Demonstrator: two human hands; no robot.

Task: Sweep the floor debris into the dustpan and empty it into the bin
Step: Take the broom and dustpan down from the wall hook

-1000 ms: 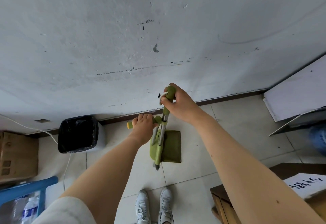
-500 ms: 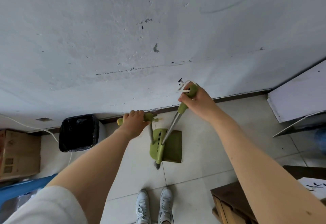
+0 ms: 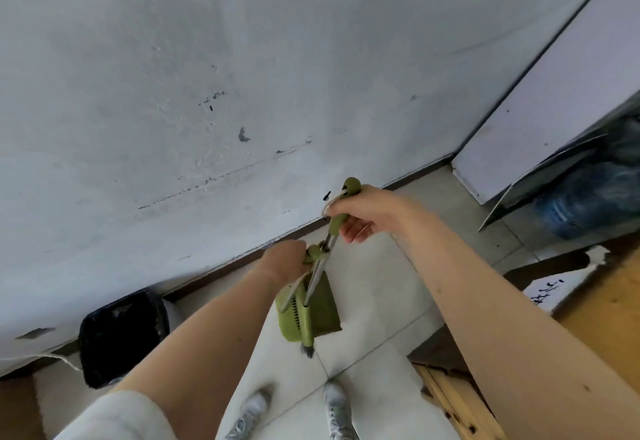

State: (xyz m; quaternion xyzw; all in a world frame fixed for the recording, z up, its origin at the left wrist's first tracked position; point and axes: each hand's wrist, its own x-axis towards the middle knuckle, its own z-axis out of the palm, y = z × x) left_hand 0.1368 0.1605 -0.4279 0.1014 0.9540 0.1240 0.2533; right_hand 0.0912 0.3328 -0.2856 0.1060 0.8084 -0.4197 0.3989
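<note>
While the right hand clasps the green grip at the top of the broom, the left hand is curled round the handle top of the dustpan, and the two fists sit close together. The broom's shaft slants down across the pan, with its bristles poking out just below it, near the person's shoes. The pan sits over the tiled floor, near the edge where it meets the wall. The black-lined bin stands against that same edge, well apart to the left. No debris can be made out. The sweeping looks barely begun. It would go best with the pan's lip pressed flat on the tiles, short strokes drawn towards it, and the pan carried level to the bin.
</note>
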